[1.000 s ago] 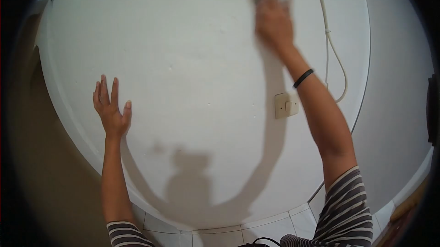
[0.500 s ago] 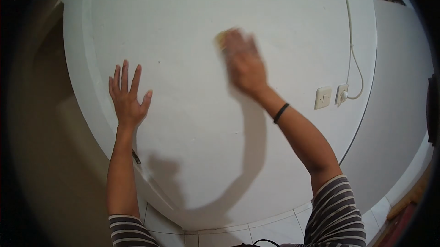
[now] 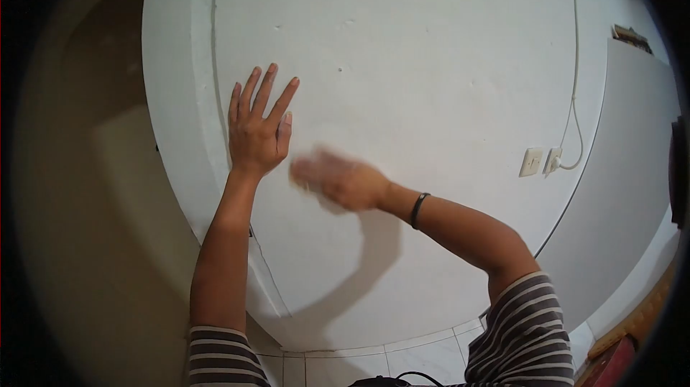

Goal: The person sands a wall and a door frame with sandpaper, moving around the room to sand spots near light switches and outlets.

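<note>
My left hand (image 3: 257, 135) rests with fingers spread on the white wall (image 3: 431, 107), near its left edge. My right hand (image 3: 345, 178) is lower and to the right of it, smeared by motion and held against the wall. Under its fingers a thin rim of a small yellowish pad (image 3: 296, 177) shows. The pad is mostly covered and blurred, so its exact kind cannot be made out. A dark band (image 3: 420, 210) circles my right wrist.
A light switch (image 3: 531, 162) and a socket with a white plug (image 3: 553, 160) sit on the wall at right, with a white cable (image 3: 575, 42) above. A grey panel (image 3: 618, 171) stands at far right. White floor tiles (image 3: 345, 369) lie below.
My right hand has swept down and to the left across the wall with the yellowish pad. The view has shifted, so my left hand appears further right and higher, still spread on the wall.
</note>
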Action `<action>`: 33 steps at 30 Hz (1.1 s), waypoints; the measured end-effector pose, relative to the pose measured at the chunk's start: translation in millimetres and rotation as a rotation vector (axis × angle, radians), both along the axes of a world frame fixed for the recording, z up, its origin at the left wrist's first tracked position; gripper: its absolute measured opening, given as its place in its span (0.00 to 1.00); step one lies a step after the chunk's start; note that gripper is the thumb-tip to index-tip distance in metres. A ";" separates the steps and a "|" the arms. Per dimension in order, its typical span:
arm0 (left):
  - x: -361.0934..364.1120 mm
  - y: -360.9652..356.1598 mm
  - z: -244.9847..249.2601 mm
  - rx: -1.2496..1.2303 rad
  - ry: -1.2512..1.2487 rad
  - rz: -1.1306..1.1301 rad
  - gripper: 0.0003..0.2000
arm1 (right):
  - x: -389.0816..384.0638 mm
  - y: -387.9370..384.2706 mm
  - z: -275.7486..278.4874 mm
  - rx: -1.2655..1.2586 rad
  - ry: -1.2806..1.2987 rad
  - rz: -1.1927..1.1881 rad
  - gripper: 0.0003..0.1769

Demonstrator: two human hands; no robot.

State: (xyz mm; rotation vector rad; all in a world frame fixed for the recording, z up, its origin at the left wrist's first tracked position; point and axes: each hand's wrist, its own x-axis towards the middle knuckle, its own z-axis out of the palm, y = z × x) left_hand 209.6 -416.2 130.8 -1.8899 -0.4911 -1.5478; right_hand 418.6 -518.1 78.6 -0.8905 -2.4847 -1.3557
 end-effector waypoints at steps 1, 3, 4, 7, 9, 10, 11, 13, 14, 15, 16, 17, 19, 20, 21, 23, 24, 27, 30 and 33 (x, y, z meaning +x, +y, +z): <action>-0.8 2.7 -0.2 0.009 0.003 0.009 0.29 | -1.9 0.8 -3.4 -0.037 -0.039 0.043 0.35; -1.6 4.3 -0.9 -0.001 0.013 -0.036 0.29 | 7.3 0.7 1.4 -0.075 0.016 0.078 0.34; -1.3 3.7 -0.5 -0.009 0.015 -0.055 0.29 | 13.0 -8.1 16.8 -0.077 0.110 0.077 0.33; 0.4 6.7 -1.2 0.013 0.011 -0.054 0.29 | 65.9 -27.9 48.8 0.565 0.380 -0.293 0.32; -0.6 7.1 -0.4 0.019 0.005 -0.050 0.29 | 90.9 -36.3 48.3 0.853 0.839 -0.269 0.32; 1.3 2.2 -0.3 0.020 -0.003 -0.046 0.29 | 88.5 -33.3 37.2 0.869 0.872 -0.262 0.32; 2.5 1.5 -2.1 0.013 -0.003 -0.041 0.28 | 79.2 -26.6 17.3 0.890 0.906 -0.262 0.33; 2.1 0.8 -0.4 0.016 0.000 -0.027 0.28 | 57.8 -26.4 -37.6 0.494 0.518 -0.355 0.32; 2.0 -2.0 0.0 0.020 0.003 -0.013 0.28 | 47.8 -37.9 -57.4 0.124 0.433 -0.235 0.32; 3.4 -4.7 -1.4 0.022 0.002 -0.004 0.28 | 42.4 -47.4 -67.9 -0.239 0.339 -0.106 0.33; 4.5 -6.0 -3.2 0.026 -0.002 0.007 0.28 | 47.6 -53.2 -62.2 -0.195 0.374 -0.119 0.32; 3.4 -6.4 -0.2 0.036 -0.005 0.023 0.28 | 57.3 -57.3 -46.3 -0.148 0.409 -0.126 0.32; 5.3 -5.8 -0.8 0.022 -0.007 0.010 0.28 | 81.9 -52.3 -7.4 0.297 0.345 -0.364 0.29; 5.7 -5.2 -0.8 0.011 -0.008 0.007 0.28 | 88.6 -52.0 23.3 0.599 0.541 -0.397 0.27; 5.4 -4.6 -1.2 0.006 -0.010 0.009 0.28 | 90.3 -48.3 48.5 0.803 0.870 -0.314 0.30; 5.9 -5.4 -0.6 -0.002 -0.005 0.002 0.28 | 82.7 -35.9 58.7 0.823 0.937 -0.259 0.30; 5.0 -9.0 1.2 0.006 -0.003 0.015 0.28 | 68.3 -23.8 42.6 0.747 0.818 -0.234 0.30; 5.6 -9.6 1.3 0.015 -0.001 0.024 0.28 | 13.4 -24.5 -23.1 0.053 0.350 -0.168 0.32; 3.7 -9.7 1.4 0.005 0.005 0.025 0.29 | 21.5 -22.0 -51.6 -0.267 0.151 0.098 0.34; 3.7 -5.7 1.2 0.012 -0.001 0.019 0.29 | 72.9 -31.2 29.0 0.351 0.323 -0.249 0.32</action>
